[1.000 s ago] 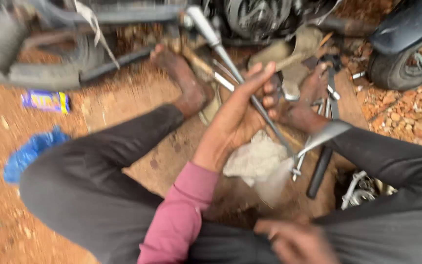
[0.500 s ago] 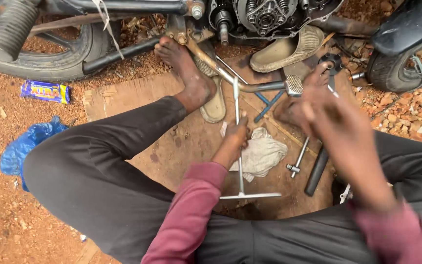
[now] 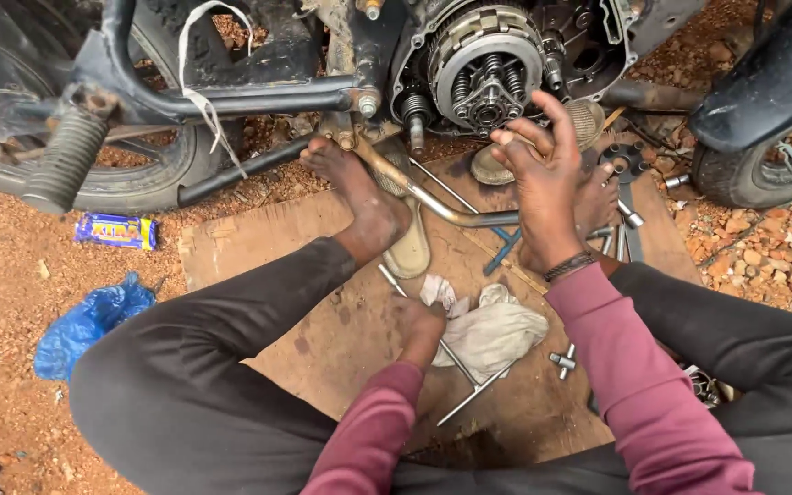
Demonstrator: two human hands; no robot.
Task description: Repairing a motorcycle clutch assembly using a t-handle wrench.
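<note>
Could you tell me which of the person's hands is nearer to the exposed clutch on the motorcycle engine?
Right. The right hand is raised just below the clutch; the left hand is down on the T-handle wrench by the rag.

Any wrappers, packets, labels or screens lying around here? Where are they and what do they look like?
Small wrapper: on the red dirt at left, below the tyre; flat oblong, blue and purple with yellow print.
Blue plastic bag: crumpled on the dirt beside the person's knee.
No signs or screens.
</note>
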